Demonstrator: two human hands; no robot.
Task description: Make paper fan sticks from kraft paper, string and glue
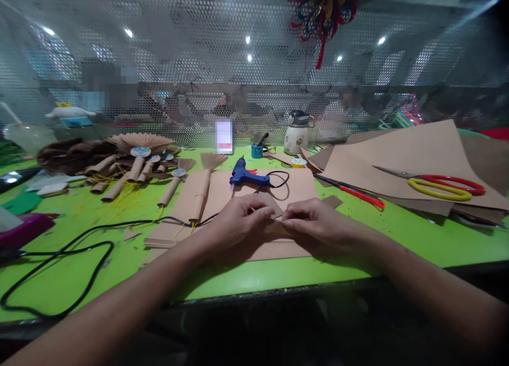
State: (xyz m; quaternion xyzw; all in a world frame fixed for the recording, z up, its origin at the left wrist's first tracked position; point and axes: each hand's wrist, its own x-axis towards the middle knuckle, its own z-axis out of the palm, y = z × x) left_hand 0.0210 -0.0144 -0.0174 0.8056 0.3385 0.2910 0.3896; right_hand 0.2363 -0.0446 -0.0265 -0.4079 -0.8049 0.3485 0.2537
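In the middle of the bench, my left hand [240,220] is closed in a pinch on a small piece of brown paper [271,204]. My right hand [314,220] faces it, fingertips pressed together at the paper's right edge. Both hands hover over a stack of brown paper sheets [298,183]. Just beyond them a blue glue gun [248,177] lies on the stack. A rolled paper tube with a pleated fan top [201,191] rests left of my left hand. Part of the held paper is hidden by my fingers.
Several fan-topped paper tubes [137,167] with yellow threads lie at left. A black cord [91,229] loops across the green table [238,286]. Red-and-yellow scissors [445,185] sit on large brown sheets [382,148] at right, near red-handled scissors [358,193]. A bottle [297,132] stands behind.
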